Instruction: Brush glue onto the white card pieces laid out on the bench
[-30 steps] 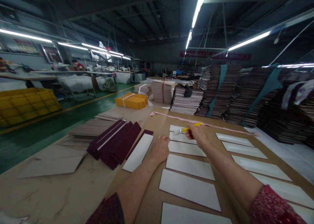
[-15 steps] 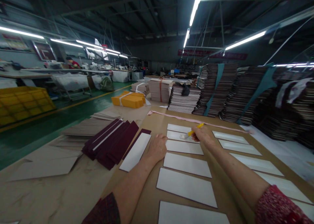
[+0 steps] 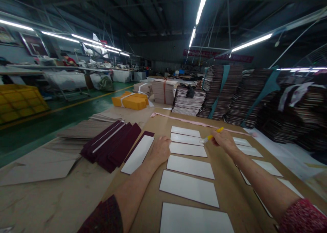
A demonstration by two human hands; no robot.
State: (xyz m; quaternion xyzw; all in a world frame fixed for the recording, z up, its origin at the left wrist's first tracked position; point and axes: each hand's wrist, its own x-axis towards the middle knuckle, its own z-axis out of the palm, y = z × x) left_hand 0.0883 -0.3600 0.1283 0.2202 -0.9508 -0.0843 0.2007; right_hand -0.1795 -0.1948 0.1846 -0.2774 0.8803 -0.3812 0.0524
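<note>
My right hand (image 3: 223, 139) is closed around a brush (image 3: 212, 136) with a yellow handle. Its whitish bristle end is at the right end of a white rectangular panel (image 3: 185, 138), second from the far end of a column of panels. My left hand (image 3: 161, 149) rests at the left ends of the far panels, its fingers bent together and partly hidden; what they hold, if anything, I cannot make out. Closer to me lie larger white panels (image 3: 189, 188) with dark edges. Left of my left hand, another white panel (image 3: 138, 154) overlaps a dark maroon strip (image 3: 150, 134).
Maroon pieces (image 3: 112, 146) and grey-beige boards (image 3: 79, 129) lie in piles at the left. More white panels (image 3: 251, 151) are under and beyond my right forearm. A pink strip (image 3: 184, 120) crosses the brown sheet; tall dark stacks (image 3: 224, 93) and a yellow bundle (image 3: 131, 101) stand behind.
My right hand has moved the brush rightward along the second panel, from its middle area to its right end. My left hand stays by the panels' left ends; the view has shifted slightly.
</note>
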